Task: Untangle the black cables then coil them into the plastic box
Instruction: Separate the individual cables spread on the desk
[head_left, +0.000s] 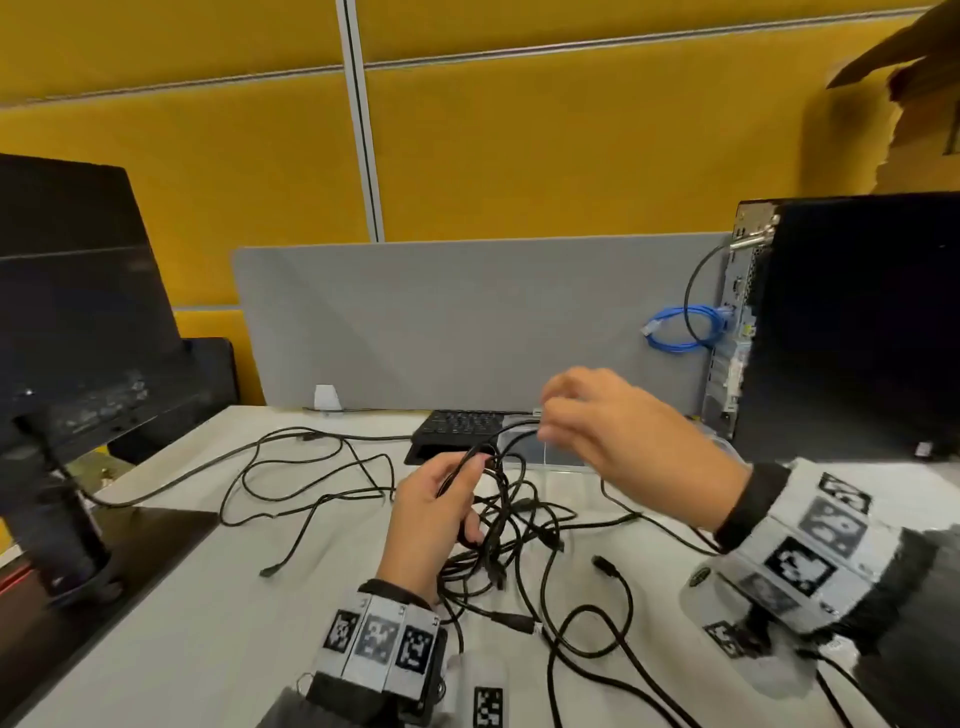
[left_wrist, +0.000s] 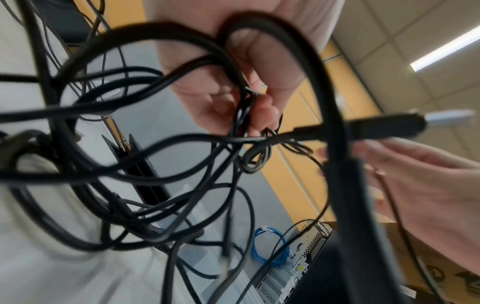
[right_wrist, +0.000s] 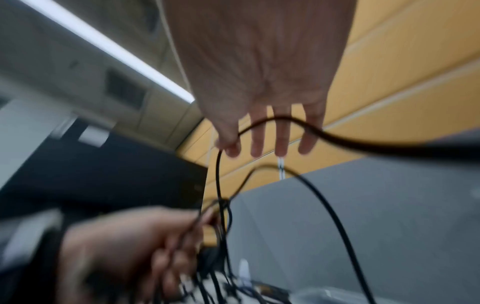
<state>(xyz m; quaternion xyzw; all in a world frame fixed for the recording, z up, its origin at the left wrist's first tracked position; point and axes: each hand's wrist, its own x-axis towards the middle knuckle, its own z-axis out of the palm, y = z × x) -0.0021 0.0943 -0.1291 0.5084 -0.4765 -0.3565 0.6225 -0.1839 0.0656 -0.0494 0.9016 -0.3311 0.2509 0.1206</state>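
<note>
A tangle of black cables (head_left: 511, 540) lies mid-table, with loose loops spreading left (head_left: 311, 467) and toward me (head_left: 592, 649). My left hand (head_left: 436, 501) grips a bunch of strands lifted from the tangle, fingers curled round them (left_wrist: 207, 98). My right hand (head_left: 597, 421) is raised above and to the right, pinching one thin black cable between thumb and forefinger (right_wrist: 224, 147), its other fingers straight. A black USB plug (left_wrist: 384, 125) with a metal tip crosses the left wrist view. The clear plastic box (head_left: 556, 462) sits behind the hands, mostly hidden by them.
A black keyboard (head_left: 462, 423) lies behind the tangle against a grey divider (head_left: 467, 322). A monitor (head_left: 78, 312) on its stand fills the left. A black PC tower (head_left: 852, 322) stands at the right with a blue cable (head_left: 685, 325) hanging beside it.
</note>
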